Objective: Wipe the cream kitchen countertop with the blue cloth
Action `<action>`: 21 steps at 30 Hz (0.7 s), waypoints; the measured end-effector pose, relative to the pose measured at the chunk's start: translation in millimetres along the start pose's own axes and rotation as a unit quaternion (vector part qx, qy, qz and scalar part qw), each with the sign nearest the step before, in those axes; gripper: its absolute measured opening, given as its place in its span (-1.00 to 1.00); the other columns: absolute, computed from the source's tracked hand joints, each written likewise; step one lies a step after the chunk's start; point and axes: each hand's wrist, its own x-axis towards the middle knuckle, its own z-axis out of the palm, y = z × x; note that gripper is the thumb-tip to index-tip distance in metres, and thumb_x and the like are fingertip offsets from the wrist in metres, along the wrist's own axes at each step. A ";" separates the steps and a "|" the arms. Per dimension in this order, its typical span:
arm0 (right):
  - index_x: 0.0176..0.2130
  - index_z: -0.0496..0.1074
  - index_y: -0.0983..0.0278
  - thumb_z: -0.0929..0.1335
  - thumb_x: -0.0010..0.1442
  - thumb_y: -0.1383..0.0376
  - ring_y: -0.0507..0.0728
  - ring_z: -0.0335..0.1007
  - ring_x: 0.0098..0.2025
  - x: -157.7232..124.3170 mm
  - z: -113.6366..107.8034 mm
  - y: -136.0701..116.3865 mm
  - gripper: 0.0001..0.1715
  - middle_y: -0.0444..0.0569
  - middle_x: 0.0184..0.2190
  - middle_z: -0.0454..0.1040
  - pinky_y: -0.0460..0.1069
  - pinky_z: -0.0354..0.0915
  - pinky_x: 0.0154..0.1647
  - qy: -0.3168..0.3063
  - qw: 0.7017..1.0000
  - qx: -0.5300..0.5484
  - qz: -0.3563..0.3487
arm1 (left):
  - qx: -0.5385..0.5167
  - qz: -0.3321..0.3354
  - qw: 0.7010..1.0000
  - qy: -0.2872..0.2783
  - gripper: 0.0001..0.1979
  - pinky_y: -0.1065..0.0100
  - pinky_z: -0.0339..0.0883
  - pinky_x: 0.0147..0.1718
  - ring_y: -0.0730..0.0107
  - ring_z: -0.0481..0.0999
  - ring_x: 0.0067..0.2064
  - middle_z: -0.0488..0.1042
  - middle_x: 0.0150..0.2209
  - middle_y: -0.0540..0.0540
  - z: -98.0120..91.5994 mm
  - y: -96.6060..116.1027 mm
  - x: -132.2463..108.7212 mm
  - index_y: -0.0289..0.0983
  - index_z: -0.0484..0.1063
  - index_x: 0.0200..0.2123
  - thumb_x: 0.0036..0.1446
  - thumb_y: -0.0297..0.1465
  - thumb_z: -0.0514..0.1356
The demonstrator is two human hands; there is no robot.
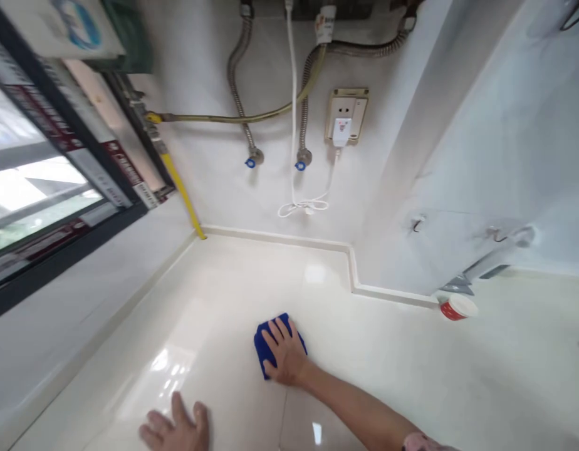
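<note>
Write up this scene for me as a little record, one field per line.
Surface: glossy white countertop
Right hand: spread over a blue cloth on the countertop
Left hand: fingers spread; touching or hovering, unclear
Back wall: white plug in a socket, braided hoses
Back left corner: yellow pipe
Right side: red-and-white container

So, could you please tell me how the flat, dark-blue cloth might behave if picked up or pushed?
The dark-blue cloth would probably sag if lifted, since it lies flat and soft-edged under the bare right hand. Pushed, it may slide easily on the glossy white surface, which shows bright reflections.
</note>
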 end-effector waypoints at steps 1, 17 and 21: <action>0.48 -0.04 0.29 0.19 0.37 -0.09 0.41 -0.40 0.54 -17.4 6.7 -14.8 -0.10 0.22 0.51 -0.16 0.43 -0.51 0.47 -0.017 0.999 0.013 -0.035 | 0.004 -0.001 1.000 -0.009 -0.25 -0.53 -0.29 0.30 -0.38 -0.12 0.49 -0.03 0.47 -0.51 -4.3 1.9 -1.1 -0.27 0.16 0.38 0.27 -0.02 -0.20; 0.39 0.23 0.29 0.13 0.35 -0.01 0.36 0.01 0.45 -47.6 19.6 156.7 -0.23 0.18 0.41 0.18 0.35 -0.21 0.46 0.167 0.960 -0.202 0.098 | -0.107 -0.178 0.978 -0.003 -0.36 -0.31 -0.07 0.37 -0.34 -0.15 0.49 -0.03 0.49 -0.36 -30.6 -84.8 -10.9 -0.22 0.22 0.37 0.32 -0.10 -0.10; 0.41 0.15 0.38 0.07 0.37 -0.02 0.43 -0.09 0.46 36.0 14.2 154.3 -0.17 0.28 0.42 0.12 0.43 -0.23 0.40 0.167 0.939 -0.213 0.213 | -0.138 -0.232 0.962 0.038 -0.35 -0.20 0.05 0.36 -0.33 -0.08 0.48 -0.11 0.47 -0.52 -15.1 -62.3 -5.7 -0.36 0.13 0.39 0.36 -0.17 -0.17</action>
